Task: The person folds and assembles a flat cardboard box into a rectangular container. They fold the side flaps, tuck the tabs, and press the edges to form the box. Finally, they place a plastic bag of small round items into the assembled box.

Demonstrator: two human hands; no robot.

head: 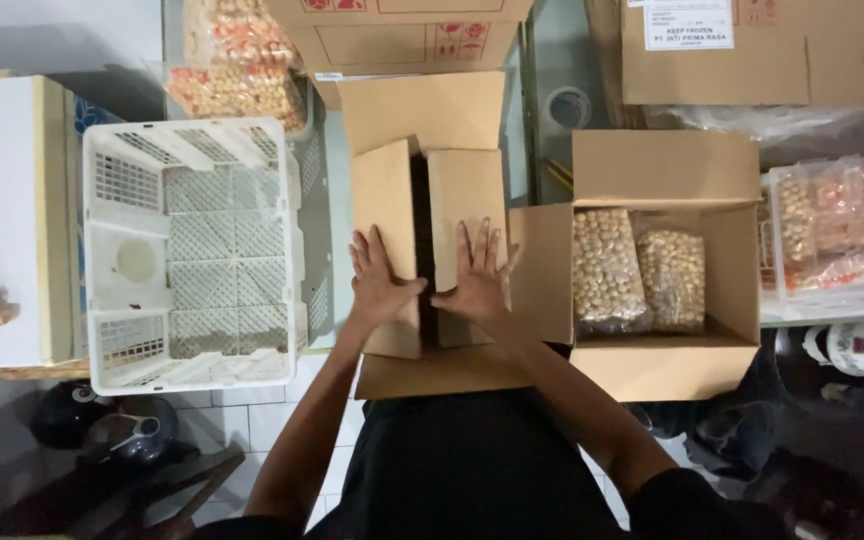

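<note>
A plain brown corrugated cardboard box [430, 240] is seen in the middle of the view, at the near edge of the bench [324, 215], with its two inner flaps folded inward and a dark slit left between them; the far and near flaps are spread flat. Both hands are laid on it. The left hand [380, 282] is pressed flat, fingers spread, on the left flap, and the right hand [478, 278] is pressed likewise on the right flap. Nothing is clasped by either grip: both palms are open and flat against the matte board, the thumbs pointing toward the slit between them.

Just right of the right grip, touching the first box, a second open cardboard box [664, 345] is found, in which two clear plastic bags of small pale round pieces [607, 268] are stood side by side, knobbly in texture. To the left of the left grip, a white plastic crate [192, 250] of rectangular shape is set, its floor and walls moulded as a fine lattice. Beyond that crate, farther from the grips, glossy packs of orange-tinted pieces [237, 60] are stacked. Beyond the grips, a larger closed carton [402, 30] is seen. Far right of the right grip, similar clear packs of reddish and pale pieces [842, 225] are held in a tray. At the far left, a smooth white boxy block [2, 220] is seen.
</note>
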